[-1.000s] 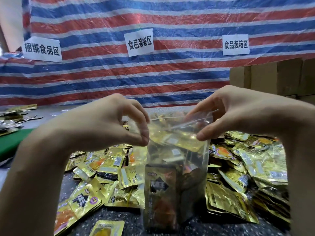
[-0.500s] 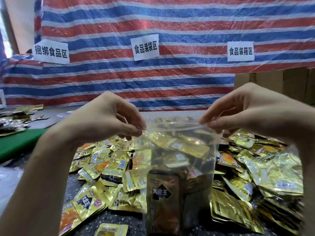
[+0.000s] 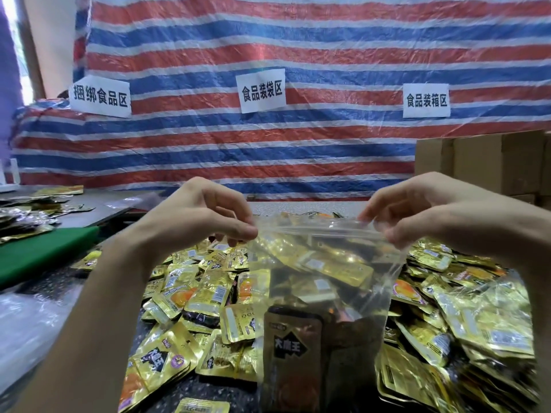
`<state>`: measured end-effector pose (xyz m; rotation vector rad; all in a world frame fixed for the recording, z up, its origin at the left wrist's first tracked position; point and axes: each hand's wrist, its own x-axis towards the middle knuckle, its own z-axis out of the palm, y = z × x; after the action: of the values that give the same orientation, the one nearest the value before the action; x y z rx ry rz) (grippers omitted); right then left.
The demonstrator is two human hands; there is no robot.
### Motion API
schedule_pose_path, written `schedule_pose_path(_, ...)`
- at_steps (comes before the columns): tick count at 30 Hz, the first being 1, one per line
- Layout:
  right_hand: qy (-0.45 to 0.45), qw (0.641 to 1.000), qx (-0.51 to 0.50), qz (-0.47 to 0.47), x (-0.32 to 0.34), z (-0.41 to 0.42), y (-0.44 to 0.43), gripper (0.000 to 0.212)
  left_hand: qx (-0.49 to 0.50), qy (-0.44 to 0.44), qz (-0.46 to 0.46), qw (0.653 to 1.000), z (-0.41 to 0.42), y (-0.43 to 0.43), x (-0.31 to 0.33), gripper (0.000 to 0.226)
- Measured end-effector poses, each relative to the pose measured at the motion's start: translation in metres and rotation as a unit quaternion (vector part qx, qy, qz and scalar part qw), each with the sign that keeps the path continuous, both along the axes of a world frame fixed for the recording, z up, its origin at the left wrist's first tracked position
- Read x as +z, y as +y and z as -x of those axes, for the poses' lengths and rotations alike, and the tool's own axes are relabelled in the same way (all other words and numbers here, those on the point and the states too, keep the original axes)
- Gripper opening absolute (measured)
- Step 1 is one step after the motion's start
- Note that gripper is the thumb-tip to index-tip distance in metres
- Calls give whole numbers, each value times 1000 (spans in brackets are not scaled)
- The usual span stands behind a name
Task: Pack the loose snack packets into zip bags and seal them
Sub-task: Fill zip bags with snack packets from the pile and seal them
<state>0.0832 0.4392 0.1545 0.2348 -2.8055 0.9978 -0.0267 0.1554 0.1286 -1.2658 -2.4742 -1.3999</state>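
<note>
A clear zip bag [image 3: 325, 293] stands upright in front of me, filled with gold snack packets; a brown packet with black lettering shows at its lower front. My left hand [image 3: 196, 222] pinches the bag's top left corner between thumb and fingers. My right hand [image 3: 423, 213] pinches the top right corner, and the zip strip is stretched taut between both hands. Loose gold snack packets [image 3: 193, 296] lie heaped on the dark table to the left and right of the bag.
A green board [image 3: 38, 251] lies at the left, with more packets [image 3: 26, 210] behind it. Clear plastic [image 3: 26, 326] sits at the near left. Cardboard boxes [image 3: 489, 162] stand at the back right. A striped tarp [image 3: 298, 55] with three paper signs hangs behind.
Both hands have moved apart and slightly up, pulling the bag's mouth from a loose opening into a flat, taut line. The bag stays upright.
</note>
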Motion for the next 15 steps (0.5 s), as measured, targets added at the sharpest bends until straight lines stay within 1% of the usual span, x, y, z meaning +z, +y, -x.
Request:
schedule_pose_path(1,-4,1000,-7,-20,0,0,-4,17,-5,1,-5,1000,1,1,0,10)
schedule_pose_path(4,23,995,-19,-99,-1,3,-22,54,-22,7,-7,1000,-1,6,0,8)
schedule_pose_path(6,76,989,-10,-128,-4,5,-38,75,-36,14,-1,999,-4,9,1,9)
schedule_pose_path(8,139,981,19,-137,-5,6,-53,83,-46,31,6,998,-7,10,3,10)
schedule_pose_path(10,175,970,45,-160,-7,4,-66,79,-52,54,12,997,-12,11,4,6)
schedule_pose_path(11,184,967,49,-170,-8,2,-71,72,-52,68,11,996,-14,12,5,4)
schedule_pose_path(13,196,965,49,-170,-9,0,-78,50,-48,90,6,995,-17,14,7,5)
schedule_pose_path(15,201,967,44,-151,-10,2,-80,25,-54,92,3,994,-21,15,8,5)
